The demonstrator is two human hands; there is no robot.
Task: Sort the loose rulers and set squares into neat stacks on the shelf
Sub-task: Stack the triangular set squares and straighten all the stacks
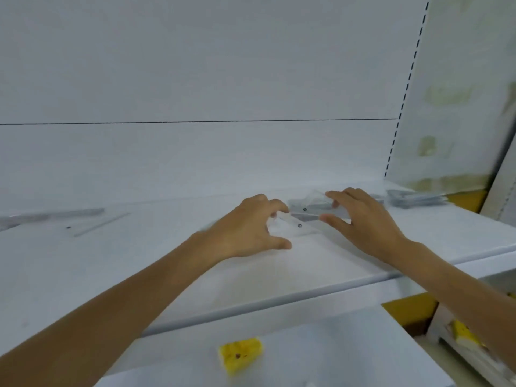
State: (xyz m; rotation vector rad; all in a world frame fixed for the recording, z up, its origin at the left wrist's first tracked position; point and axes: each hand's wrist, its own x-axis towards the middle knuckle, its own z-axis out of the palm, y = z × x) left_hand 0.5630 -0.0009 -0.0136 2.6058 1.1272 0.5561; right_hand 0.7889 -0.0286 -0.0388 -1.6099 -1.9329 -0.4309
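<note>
Your left hand (251, 227) and right hand (363, 222) met over a small pile of clear plastic rulers and set squares (305, 216), near the back edge of the white metal shelf (307, 270), just right of its middle. Your right hand pinched the pile across its width, thumb in front and forefinger behind. Your left hand's fingers curled to the pile's left end, thumb held apart; blur hid whether they gripped or only touched it.

To square the pile well, you likely needed to butt its ends against your left fingertips while your right hand kept the long edges flush. The pressure should be light, since slick plastic probably slides.

No box or tray showed. The shelf alone carried things: a greyish stack of rulers (416, 198) toward its back right corner, and a loose clear set square (55, 216) near its left edge.
</note>
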